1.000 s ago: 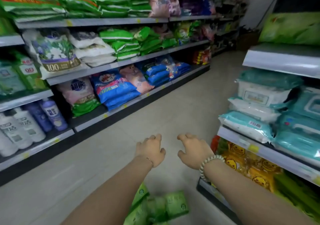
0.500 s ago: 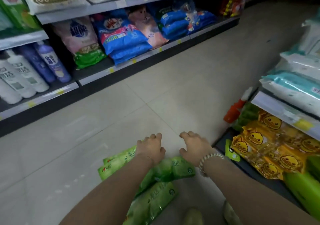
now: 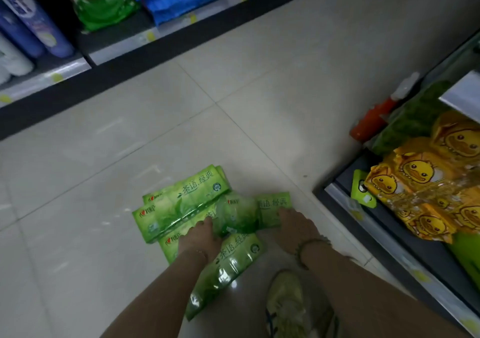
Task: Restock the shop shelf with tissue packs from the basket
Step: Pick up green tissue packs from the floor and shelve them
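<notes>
Left hand [image 3: 200, 236]: back of hand up, fingers pointed down onto the left end of the middle tissue pack [image 3: 240, 214]. Cannot tell if they have closed on it. Right hand [image 3: 296, 227], bracelet [image 3: 311, 242] on the wrist: fingers reach onto the right end of the same pack, grip also unclear. Neither hand has lifted anything.

The pack lies on the floor [image 3: 130, 155] in a loose heap of green packs. A long pack [image 3: 179, 202] touches its upper left and a lower pack [image 3: 228, 265] lies slanted below it, partly under the left forearm. A shoe [image 3: 285, 309] is just beside the heap. No basket in view.

Handling, judged: light, soft paper bricks in glossy film. The film is slippery and crinkles, and the pack will sag or bend if held by one end. Best hold looks like palms on the two short ends, squeezing inward, or fingers under the long edge. Not fragile.

The bottom shelf [image 3: 345, 207] stands near on the right, its front corner close to the heap, with duck packs [image 3: 415, 176] on it.
</notes>
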A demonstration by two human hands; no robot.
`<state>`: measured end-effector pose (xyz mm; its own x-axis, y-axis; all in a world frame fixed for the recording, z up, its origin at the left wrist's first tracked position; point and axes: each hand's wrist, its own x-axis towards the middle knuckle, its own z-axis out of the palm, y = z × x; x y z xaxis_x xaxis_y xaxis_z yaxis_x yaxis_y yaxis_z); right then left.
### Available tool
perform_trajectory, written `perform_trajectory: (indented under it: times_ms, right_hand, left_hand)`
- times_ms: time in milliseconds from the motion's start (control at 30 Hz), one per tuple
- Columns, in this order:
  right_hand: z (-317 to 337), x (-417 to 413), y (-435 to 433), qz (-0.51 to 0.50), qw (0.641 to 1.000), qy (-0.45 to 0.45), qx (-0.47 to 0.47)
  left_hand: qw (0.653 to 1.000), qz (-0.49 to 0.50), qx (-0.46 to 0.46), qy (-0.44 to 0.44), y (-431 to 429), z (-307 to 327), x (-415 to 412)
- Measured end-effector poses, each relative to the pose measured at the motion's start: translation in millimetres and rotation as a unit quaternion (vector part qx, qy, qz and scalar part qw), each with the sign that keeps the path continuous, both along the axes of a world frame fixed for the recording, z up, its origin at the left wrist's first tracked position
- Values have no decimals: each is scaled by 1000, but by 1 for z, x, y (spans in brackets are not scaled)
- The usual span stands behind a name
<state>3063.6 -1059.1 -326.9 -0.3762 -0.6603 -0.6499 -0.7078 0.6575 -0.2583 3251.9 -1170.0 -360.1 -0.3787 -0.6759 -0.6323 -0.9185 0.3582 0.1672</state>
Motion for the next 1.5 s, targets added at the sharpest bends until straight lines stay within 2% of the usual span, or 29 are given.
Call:
perform_trajectory:
  times_ms: [267,433,567,867,1200,1367,1500]
  right_hand:
    - [-50,26,3,31,998,-47,38]
    - [-68,39,3,6,996,-85,37]
    - [-83,44,6,17,992,-110,62]
    - [-107,49,9,-30,984,-165,65]
    - [-110,55,13,-60,979,-197,3]
    - [-118,58,12,-71,983,-168,30]
    - [-126,51,12,-26,978,-178,106]
  left_hand:
    - [986,140,81,-28,37,-62,52]
    - [958,251,130,-46,63,-88,78]
    - [943,313,110,-28,77,-103,95]
    - [884,463,55,-28,89,-113,101]
    - [827,551,103,48,85,-130,98]
    - [784,609,110,47,79,-140,92]
    - [747,648,146,37,67,-139,90]
